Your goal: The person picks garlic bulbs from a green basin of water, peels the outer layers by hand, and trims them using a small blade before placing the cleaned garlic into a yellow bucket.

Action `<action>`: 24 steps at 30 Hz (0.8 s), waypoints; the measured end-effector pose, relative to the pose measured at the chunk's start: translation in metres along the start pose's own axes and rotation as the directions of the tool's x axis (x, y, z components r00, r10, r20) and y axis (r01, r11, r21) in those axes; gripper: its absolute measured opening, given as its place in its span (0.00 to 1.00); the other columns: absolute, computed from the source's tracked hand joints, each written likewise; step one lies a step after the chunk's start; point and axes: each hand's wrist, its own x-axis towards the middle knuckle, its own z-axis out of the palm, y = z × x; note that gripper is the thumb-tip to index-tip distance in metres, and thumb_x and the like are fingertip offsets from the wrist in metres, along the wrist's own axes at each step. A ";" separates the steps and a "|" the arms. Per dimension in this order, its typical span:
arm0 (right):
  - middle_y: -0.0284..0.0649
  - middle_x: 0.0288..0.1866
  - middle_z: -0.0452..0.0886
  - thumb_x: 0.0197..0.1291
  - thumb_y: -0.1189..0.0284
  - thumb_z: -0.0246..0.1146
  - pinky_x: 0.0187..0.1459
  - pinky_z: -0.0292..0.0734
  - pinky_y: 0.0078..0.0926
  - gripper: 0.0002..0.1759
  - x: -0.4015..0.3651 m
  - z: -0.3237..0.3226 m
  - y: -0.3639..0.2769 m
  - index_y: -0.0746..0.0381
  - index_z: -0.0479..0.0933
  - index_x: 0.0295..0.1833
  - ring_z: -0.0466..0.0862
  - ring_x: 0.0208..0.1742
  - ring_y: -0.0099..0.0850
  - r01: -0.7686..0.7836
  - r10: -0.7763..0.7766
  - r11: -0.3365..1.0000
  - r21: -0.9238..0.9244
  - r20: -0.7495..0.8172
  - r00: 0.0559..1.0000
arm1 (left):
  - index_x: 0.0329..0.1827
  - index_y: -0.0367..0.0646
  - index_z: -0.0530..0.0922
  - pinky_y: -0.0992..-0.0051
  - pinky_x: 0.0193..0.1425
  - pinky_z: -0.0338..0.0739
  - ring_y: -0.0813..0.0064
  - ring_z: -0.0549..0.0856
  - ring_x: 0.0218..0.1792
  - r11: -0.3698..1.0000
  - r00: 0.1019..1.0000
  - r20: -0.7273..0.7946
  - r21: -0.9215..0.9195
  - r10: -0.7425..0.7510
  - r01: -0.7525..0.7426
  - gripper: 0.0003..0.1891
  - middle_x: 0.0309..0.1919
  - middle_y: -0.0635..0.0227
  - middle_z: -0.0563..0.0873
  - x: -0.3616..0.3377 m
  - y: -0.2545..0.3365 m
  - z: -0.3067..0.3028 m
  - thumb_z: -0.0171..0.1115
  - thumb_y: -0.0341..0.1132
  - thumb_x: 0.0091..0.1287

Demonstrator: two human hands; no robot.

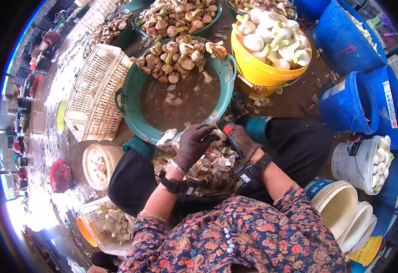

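Closest to me are my flowered sleeves (253,236), and past them a dark strap on each wrist. Both my hands wear dark, muddy gloves and meet over my lap. My left hand (193,146) has its fingers curled tight around a pale bulb (218,133), which sits between the two hands just in front of the near rim of the green basin (133,98). My right hand (240,142) is closed on a red-handled tool (227,128), its red end touching the bulb; I cannot make out the working tip.

Under my hands, a heap of papery peelings (212,168) covers my lap. The basin holds brown water, with muddy bulbs (176,57) piled along its far side. Just right of it stands a yellow bucket (262,73) heaped with peeled white bulbs (271,36). Two blue buckets (349,107) stand further right, and nearer me a white bucket (353,164) holds more white bulbs. A slatted crate (94,95) lies tilted against the basin's left side.
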 end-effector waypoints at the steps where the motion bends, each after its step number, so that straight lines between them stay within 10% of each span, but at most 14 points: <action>1: 0.27 0.30 0.77 0.61 0.59 0.62 0.30 0.67 0.16 0.17 0.001 -0.002 0.004 0.64 0.80 0.41 0.69 0.26 0.15 -0.004 0.004 1.000 -0.002 0.004 1.000 | 0.50 0.40 0.78 0.78 0.42 0.76 0.73 0.83 0.36 0.990 0.980 0.163 -0.057 -0.116 0.127 0.18 0.37 0.62 0.85 -0.003 -0.006 0.002 0.68 0.29 0.55; 3: 0.29 0.33 0.80 0.61 0.61 0.63 0.36 0.71 0.16 0.17 -0.006 0.004 -0.003 0.66 0.80 0.44 0.74 0.32 0.16 0.136 -0.131 0.987 -0.090 0.059 0.990 | 0.45 0.37 0.80 0.77 0.35 0.76 0.75 0.83 0.31 0.980 0.986 0.097 -0.131 -0.136 0.148 0.13 0.33 0.62 0.85 -0.003 -0.011 0.004 0.67 0.28 0.57; 6: 0.35 0.48 0.79 0.59 0.69 0.64 0.52 0.70 0.21 0.22 -0.009 0.002 -0.002 0.68 0.73 0.56 0.75 0.49 0.20 0.267 -0.273 0.962 0.061 0.253 0.928 | 0.50 0.32 0.77 0.74 0.41 0.77 0.72 0.84 0.36 0.278 0.772 0.362 -0.784 -0.523 0.556 0.17 0.36 0.58 0.84 0.000 -0.019 -0.001 0.65 0.26 0.57; 7: 0.36 0.52 0.77 0.58 0.72 0.64 0.57 0.69 0.22 0.25 -0.008 0.001 0.000 0.68 0.69 0.60 0.74 0.53 0.21 0.294 -0.338 0.940 0.173 0.347 0.875 | 0.50 0.32 0.77 0.74 0.41 0.77 0.72 0.84 0.36 0.277 0.771 0.361 -0.784 -0.525 0.555 0.17 0.36 0.58 0.84 -0.003 -0.023 -0.005 0.65 0.26 0.57; 8: 0.40 0.58 0.73 0.56 0.75 0.63 0.60 0.67 0.24 0.29 -0.012 0.001 -0.009 0.68 0.65 0.63 0.73 0.57 0.25 0.269 -0.306 0.952 0.146 0.394 0.867 | 0.52 0.33 0.76 0.72 0.44 0.77 0.67 0.84 0.39 0.833 0.967 0.065 -0.495 -0.247 0.246 0.20 0.39 0.56 0.84 -0.008 -0.023 -0.009 0.66 0.25 0.55; 9: 0.40 0.58 0.73 0.56 0.75 0.63 0.60 0.67 0.24 0.29 -0.007 0.003 -0.002 0.68 0.65 0.63 0.73 0.57 0.25 0.269 -0.305 0.952 0.145 0.398 0.865 | 0.54 0.34 0.75 0.69 0.48 0.77 0.62 0.84 0.42 0.981 0.981 -0.031 0.031 0.192 -0.191 0.23 0.41 0.55 0.84 -0.012 -0.023 -0.012 0.66 0.24 0.53; 11: 0.45 0.58 0.73 0.50 0.77 0.63 0.61 0.67 0.30 0.33 0.005 0.010 0.019 0.61 0.65 0.65 0.73 0.59 0.35 0.631 -0.597 0.759 -0.161 0.216 0.773 | 0.56 0.35 0.74 0.65 0.51 0.76 0.56 0.82 0.46 0.985 0.985 -0.016 0.040 0.169 -0.169 0.27 0.45 0.54 0.83 -0.016 -0.026 -0.015 0.67 0.23 0.49; 12: 0.50 0.57 0.71 0.43 0.78 0.63 0.62 0.66 0.36 0.32 -0.015 0.018 -0.005 0.55 0.72 0.60 0.70 0.60 0.45 0.651 -0.762 0.285 -0.703 0.247 0.599 | 0.54 0.34 0.75 0.68 0.48 0.77 0.59 0.83 0.44 0.977 0.983 -0.024 0.120 0.179 -0.175 0.22 0.43 0.55 0.83 -0.017 -0.031 -0.013 0.65 0.25 0.54; 14: 0.49 0.57 0.71 0.40 0.77 0.63 0.61 0.66 0.39 0.29 -0.017 0.021 -0.005 0.54 0.75 0.55 0.69 0.60 0.46 0.620 -0.737 0.225 -0.752 0.284 0.613 | 0.52 0.34 0.75 0.71 0.44 0.78 0.61 0.84 0.41 0.963 0.980 -0.030 0.197 0.196 -0.186 0.18 0.41 0.56 0.84 -0.016 -0.033 -0.011 0.64 0.27 0.58; 17: 0.42 0.49 0.77 0.46 0.76 0.63 0.52 0.71 0.33 0.15 -0.008 0.026 0.000 0.56 0.80 0.43 0.75 0.50 0.37 0.595 -0.789 0.185 -0.782 0.243 0.565 | 0.53 0.35 0.75 0.67 0.49 0.76 0.63 0.83 0.44 0.976 0.974 0.101 -0.055 -0.203 0.209 0.24 0.44 0.60 0.83 -0.015 -0.030 -0.013 0.67 0.26 0.50; 18: 0.36 0.41 0.77 0.50 0.75 0.63 0.47 0.72 0.27 0.12 0.004 0.025 0.006 0.57 0.80 0.43 0.76 0.42 0.31 0.640 -0.700 0.673 -0.372 -0.042 0.712 | 0.51 0.36 0.76 0.71 0.48 0.76 0.69 0.82 0.42 0.752 0.913 0.161 -0.524 -0.374 0.400 0.20 0.41 0.64 0.83 -0.015 -0.032 -0.015 0.66 0.30 0.54; 19: 0.31 0.34 0.77 0.55 0.73 0.63 0.41 0.72 0.21 0.10 0.015 0.022 0.013 0.58 0.80 0.44 0.76 0.35 0.24 0.481 -0.447 0.848 0.223 -0.189 0.874 | 0.48 0.37 0.77 0.75 0.46 0.76 0.75 0.82 0.40 0.295 0.826 0.301 -0.830 -0.477 0.473 0.16 0.38 0.69 0.83 -0.017 -0.033 -0.015 0.65 0.33 0.58; 21: 0.24 0.24 0.71 0.61 0.69 0.61 0.31 0.68 0.13 0.09 0.014 0.005 0.006 0.59 0.80 0.44 0.70 0.24 0.15 0.228 -0.185 0.924 0.308 -0.160 0.969 | 0.39 0.38 0.80 0.81 0.46 0.75 0.82 0.80 0.36 0.666 0.923 0.291 -0.641 -0.250 0.382 0.10 0.32 0.73 0.83 -0.020 -0.012 -0.027 0.61 0.37 0.66; 24: 0.23 0.25 0.72 0.64 0.63 0.58 0.19 0.58 0.10 0.13 0.044 -0.009 0.038 0.56 0.78 0.49 0.65 0.21 0.13 -0.041 0.026 0.697 0.716 0.032 0.999 | 0.41 0.35 0.80 0.79 0.47 0.75 0.82 0.80 0.37 0.679 0.735 0.642 -0.442 -0.216 0.586 0.09 0.35 0.72 0.85 -0.035 -0.004 -0.038 0.62 0.33 0.64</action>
